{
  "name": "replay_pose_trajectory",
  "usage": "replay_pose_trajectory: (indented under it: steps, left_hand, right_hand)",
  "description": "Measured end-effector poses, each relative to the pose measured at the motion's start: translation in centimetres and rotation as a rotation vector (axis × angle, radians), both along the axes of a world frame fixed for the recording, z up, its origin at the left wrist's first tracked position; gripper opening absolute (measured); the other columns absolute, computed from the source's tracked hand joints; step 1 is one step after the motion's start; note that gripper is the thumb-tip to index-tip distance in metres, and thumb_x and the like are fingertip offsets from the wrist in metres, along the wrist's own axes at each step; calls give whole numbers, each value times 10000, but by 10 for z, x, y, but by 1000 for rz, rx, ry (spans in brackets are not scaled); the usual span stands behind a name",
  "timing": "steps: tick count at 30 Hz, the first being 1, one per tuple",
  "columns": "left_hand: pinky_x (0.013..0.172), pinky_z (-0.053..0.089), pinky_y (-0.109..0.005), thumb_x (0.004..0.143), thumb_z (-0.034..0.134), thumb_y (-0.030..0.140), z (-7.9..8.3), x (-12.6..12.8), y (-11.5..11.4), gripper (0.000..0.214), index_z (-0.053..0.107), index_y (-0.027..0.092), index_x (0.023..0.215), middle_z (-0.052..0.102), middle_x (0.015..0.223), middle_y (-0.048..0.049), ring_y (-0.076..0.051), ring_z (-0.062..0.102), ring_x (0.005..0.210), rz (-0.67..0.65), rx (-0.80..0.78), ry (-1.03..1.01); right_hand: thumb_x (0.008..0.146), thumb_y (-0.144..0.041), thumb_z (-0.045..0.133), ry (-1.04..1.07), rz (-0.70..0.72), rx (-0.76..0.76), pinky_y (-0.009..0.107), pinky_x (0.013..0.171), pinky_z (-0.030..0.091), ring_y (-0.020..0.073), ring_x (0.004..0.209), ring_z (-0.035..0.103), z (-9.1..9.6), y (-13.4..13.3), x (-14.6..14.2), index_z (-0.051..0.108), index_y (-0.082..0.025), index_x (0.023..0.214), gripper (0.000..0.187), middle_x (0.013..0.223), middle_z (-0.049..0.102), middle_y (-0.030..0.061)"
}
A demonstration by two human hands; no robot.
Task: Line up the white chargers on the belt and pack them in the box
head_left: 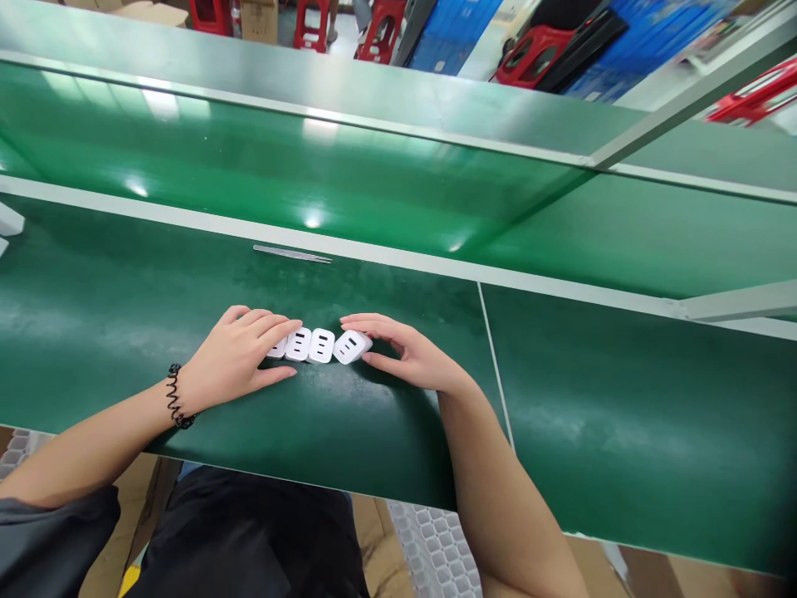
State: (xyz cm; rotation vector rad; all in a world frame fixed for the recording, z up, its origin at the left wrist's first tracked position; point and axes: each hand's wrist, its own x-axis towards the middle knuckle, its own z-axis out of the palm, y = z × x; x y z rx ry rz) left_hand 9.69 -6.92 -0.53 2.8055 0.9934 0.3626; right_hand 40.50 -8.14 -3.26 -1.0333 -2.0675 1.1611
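A short row of white USB wall chargers (pixel 321 345) stands on the green bench, their faces with several dark port slots turned up. My left hand (pixel 237 353) curves round the left end of the row, fingers behind and thumb in front, partly covering the leftmost charger (pixel 277 350). At the other end, my right hand (pixel 402 350) has thumb and fingers around the rightmost charger (pixel 349 347). That charger leans at an angle to the others, close beside its neighbour. Any more chargers under my left palm are hidden.
Metal tweezers (pixel 292 254) lie behind the row, near a pale rail (pixel 398 262). White objects (pixel 9 220) show at the left edge. A thin white line (pixel 495 365) crosses the bench to the right. Below the front edge are honeycomb-patterned trays (pixel 436 548). Red stools (pixel 381 31) stand beyond.
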Motion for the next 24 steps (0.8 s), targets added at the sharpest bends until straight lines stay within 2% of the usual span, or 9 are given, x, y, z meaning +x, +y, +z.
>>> replay_pose_trajectory:
  steps: [3, 6, 11, 17, 21, 24]
  left_hand:
    - [955, 391, -405, 936, 584, 452, 1, -3, 3, 498, 515, 176, 1345, 654, 1283, -101, -249, 625, 1135, 19, -22, -6]
    - [938, 399, -396, 905, 621, 474, 3, -7, 8, 527, 529, 180, 1332, 657, 1279, -107, -258, 630, 1128, 27, -48, 22]
    - [918, 396, -373, 894, 635, 477, 5, -9, 12, 520, 537, 195, 1320, 666, 1268, -85, -240, 640, 1095, 20, -114, 75]
    - [881, 395, -353, 911, 625, 463, 4, -8, 14, 416, 570, 204, 1232, 699, 1192, -50, -211, 658, 1036, 14, -172, 86]
    - [835, 409, -339, 902, 642, 453, 2, -7, 13, 426, 564, 198, 1234, 704, 1176, -56, -214, 663, 1027, 19, -181, 103]
    - [878, 412, -347, 892, 653, 474, 5, -10, 14, 472, 552, 202, 1264, 684, 1219, -67, -227, 647, 1075, -2, -192, 121]
  right_hand:
    - [930, -196, 538, -40, -28, 57, 494, 1122, 418, 243, 1331, 510, -2, -1, -2, 562, -316, 1345, 433, 1413, 569, 57]
    - [915, -192, 535, -113, -52, 96, 534, 1139, 390, 263, 1358, 476, -3, -5, -9, 453, -337, 1442, 553, 1462, 521, 56]
    - [917, -232, 574, -111, -8, 77, 488, 1113, 425, 257, 1337, 491, -5, -14, -26, 267, -329, 1534, 697, 1478, 498, 76]
    - [929, -280, 598, -149, -62, 136, 467, 990, 501, 263, 1194, 547, -4, -22, -40, 297, -342, 1516, 663, 1368, 591, 59]
    - [905, -341, 641, -161, -100, 172, 487, 922, 521, 280, 1094, 555, -9, -20, -46, 336, -335, 1495, 664, 1310, 628, 63]
    - [896, -364, 654, -177, -113, 208, 508, 910, 518, 288, 1059, 551, -15, -17, -49, 358, -318, 1483, 659, 1281, 644, 72]
